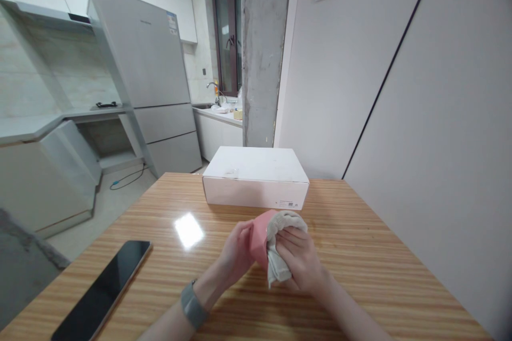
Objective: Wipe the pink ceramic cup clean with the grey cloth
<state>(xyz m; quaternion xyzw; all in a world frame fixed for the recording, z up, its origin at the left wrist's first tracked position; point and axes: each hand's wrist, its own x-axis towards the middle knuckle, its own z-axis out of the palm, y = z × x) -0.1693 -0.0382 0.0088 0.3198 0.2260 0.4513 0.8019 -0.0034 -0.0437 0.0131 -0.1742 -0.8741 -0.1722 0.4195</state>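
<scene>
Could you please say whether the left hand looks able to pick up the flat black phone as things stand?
Probably not: the left hand is holding a pink faceted object, though nothing seems to block its way over the striped wooden tabletop to the phone.

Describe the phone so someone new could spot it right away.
Find the wood-grain table with the white box on it. On the person's left, near the table's edge, lies the phone. It is a flat, dark slab with rounded corners, unlike the bulky box or the pink item in hand.
</scene>
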